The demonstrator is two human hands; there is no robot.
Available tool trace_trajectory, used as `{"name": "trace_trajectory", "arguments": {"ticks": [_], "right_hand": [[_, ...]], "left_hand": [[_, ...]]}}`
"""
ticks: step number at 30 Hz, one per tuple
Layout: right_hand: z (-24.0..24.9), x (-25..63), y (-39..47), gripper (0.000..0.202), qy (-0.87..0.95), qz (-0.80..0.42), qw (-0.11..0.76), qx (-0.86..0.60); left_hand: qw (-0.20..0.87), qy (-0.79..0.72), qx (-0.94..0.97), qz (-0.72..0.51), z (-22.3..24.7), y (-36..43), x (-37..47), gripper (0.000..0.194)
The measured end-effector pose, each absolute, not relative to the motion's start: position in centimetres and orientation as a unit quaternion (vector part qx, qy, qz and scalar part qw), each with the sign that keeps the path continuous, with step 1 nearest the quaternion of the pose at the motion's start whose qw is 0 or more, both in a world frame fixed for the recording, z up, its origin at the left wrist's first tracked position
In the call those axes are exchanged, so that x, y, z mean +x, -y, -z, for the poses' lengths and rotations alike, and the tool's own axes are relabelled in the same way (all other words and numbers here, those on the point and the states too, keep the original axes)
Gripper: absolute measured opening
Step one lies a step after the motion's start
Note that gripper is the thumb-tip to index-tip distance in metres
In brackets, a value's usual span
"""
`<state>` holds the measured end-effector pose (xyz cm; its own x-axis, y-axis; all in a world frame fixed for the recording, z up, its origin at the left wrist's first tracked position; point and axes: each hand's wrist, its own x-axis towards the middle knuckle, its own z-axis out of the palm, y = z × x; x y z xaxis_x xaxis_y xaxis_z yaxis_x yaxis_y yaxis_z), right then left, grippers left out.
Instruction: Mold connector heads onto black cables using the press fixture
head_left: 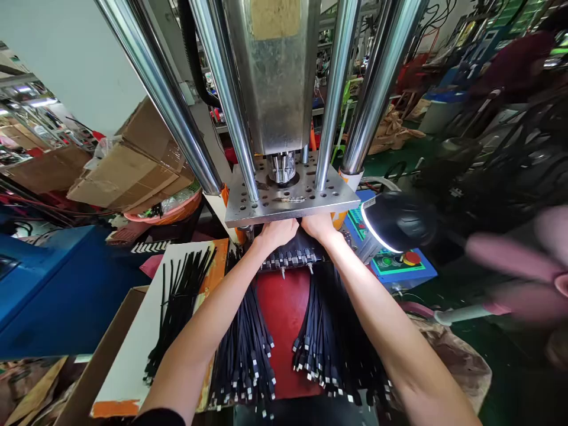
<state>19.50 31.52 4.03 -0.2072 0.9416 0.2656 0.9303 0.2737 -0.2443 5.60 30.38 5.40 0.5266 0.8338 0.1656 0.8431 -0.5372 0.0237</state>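
Both of my hands reach in under the metal plate of a press (pixel 290 204). My left hand (pixel 278 232) is closed with its fingers curled, at the back of a black fixture (pixel 290 258) with a row of small metal parts along its front. Just beside it, my right hand (pixel 318 226) is closed too. The plate and my hands hide the fingertips, and what they grip cannot be made out. Black cables with metal plugs hang in a left bundle (pixel 246 349) and a right bundle (pixel 326 349) over a red surface (pixel 284 331).
More black cables (pixel 180 302) lie on a white board (pixel 133 349) at left. Steel columns (pixel 239 112) flank the press. A lit lamp (pixel 394 222) and a blue control box with a red button (pixel 411 258) stand at right, near a blurred pink fan (pixel 523 266). Cardboard boxes (pixel 128 165) sit behind.
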Motion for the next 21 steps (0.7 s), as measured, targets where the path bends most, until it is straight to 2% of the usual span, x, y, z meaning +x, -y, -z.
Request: {"name": "trace_trajectory", "arguments": {"ticks": [2, 4, 8, 10, 12, 15, 21], "right_hand": [[-4.8, 19.8, -30.7, 0.027, 0.772, -0.027, 0.187, -0.607], [-5.0, 20.6, -28.1, 0.033, 0.771, -0.04, 0.194, -0.606], [-1.9, 22.8, -17.2, 0.036, 0.75, -0.054, 0.237, -0.615], [1.2, 23.4, -11.1, 0.031, 0.687, -0.049, 0.266, -0.675], [4.0, 23.1, -6.4, 0.04, 0.659, -0.039, 0.213, -0.72], [6.4, 21.7, -3.4, 0.038, 0.661, -0.006, 0.174, -0.729], [6.4, 21.0, -4.2, 0.034, 0.67, -0.018, 0.191, -0.717]], "left_hand": [[0.026, 0.469, -0.878, 0.092, -5.8, -29.6, 5.4, 0.035], [0.024, 0.446, -0.888, 0.106, -5.9, -27.0, 4.3, 0.035], [0.003, 0.452, -0.87, 0.197, -4.4, -16.7, -0.6, 0.03], [-0.025, 0.591, -0.793, 0.142, -2.9, -11.5, -3.5, 0.031], [-0.052, 0.694, -0.718, 0.027, -1.4, -8.1, -5.8, 0.028], [-0.114, 0.726, -0.678, -0.016, 0.4, -6.7, -7.7, 0.024], [-0.209, 0.715, -0.655, 0.127, 0.9, -7.4, -8.3, 0.038]]}}
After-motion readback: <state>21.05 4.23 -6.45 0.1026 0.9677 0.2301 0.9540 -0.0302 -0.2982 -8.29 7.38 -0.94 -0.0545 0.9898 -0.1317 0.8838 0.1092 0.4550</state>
